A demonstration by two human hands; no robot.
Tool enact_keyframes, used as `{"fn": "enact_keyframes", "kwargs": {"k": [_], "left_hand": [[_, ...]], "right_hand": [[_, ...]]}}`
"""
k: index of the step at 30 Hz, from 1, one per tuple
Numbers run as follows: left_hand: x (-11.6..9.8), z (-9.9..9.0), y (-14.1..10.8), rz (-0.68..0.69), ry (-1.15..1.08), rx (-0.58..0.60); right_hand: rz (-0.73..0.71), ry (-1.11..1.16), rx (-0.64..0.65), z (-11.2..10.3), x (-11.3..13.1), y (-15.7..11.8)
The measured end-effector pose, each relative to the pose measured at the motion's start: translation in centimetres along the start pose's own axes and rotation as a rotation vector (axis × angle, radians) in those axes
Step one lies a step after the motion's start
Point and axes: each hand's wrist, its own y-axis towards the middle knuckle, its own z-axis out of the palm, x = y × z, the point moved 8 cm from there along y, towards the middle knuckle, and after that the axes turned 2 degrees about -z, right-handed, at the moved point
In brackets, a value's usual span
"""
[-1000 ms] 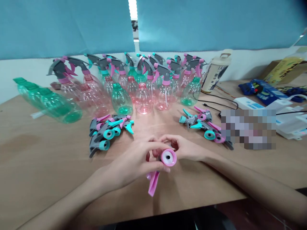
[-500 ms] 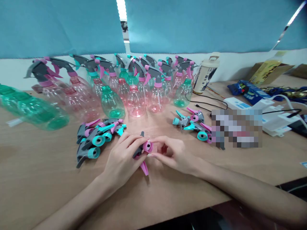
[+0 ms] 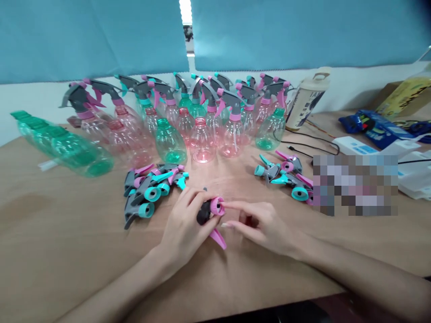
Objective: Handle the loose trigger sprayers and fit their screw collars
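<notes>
A grey and pink trigger spray head lies between the thumb and fingers of my left hand. Its pink collar faces right, with the opening showing, and the pink trigger points down toward me. My right hand has its index fingertip against the collar's rim, while its thumb stands apart below; the other fingers are curled and partly hidden. Beyond my left hand is a pile of spray heads with turquoise and pink collars. Another group of spray heads lies past my right hand.
Pink and green bottles stand in rows at the back, many with spray heads fitted. Several green bottles are on the left. A white tumbler, black cable, blue packet and power strip occupy the right.
My right thumb has come away from the collar, leaving the index fingertip on its rim. The spray head stays in my left hand. The whole scene has shifted rightward in view.
</notes>
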Motion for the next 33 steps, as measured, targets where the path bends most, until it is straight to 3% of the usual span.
{"fn": "enact_keyframes", "kwargs": {"k": [8,16,22,29,33], "left_hand": [[0.4,0.4,-0.3,-0.066,-0.042,-0.008],[0.9,0.5,-0.2,-0.106,-0.124,0.040],[1.4,1.0,-0.3,-0.183,-0.241,0.095],[2.1,2.9,-0.6,-0.389,-0.388,0.172],[2.2,3.3,-0.6,-0.420,-0.415,0.203]], "right_hand": [[0.134,0.155,0.123,1.4,-0.4,-0.5],[0.215,0.279,0.093,1.2,-0.6,-0.4],[0.179,0.194,0.090,0.9,-0.6,-0.3],[0.200,0.105,0.038,0.3,-1.1,0.0],[0.180,0.042,0.039,0.1,-1.4,0.2]]}}
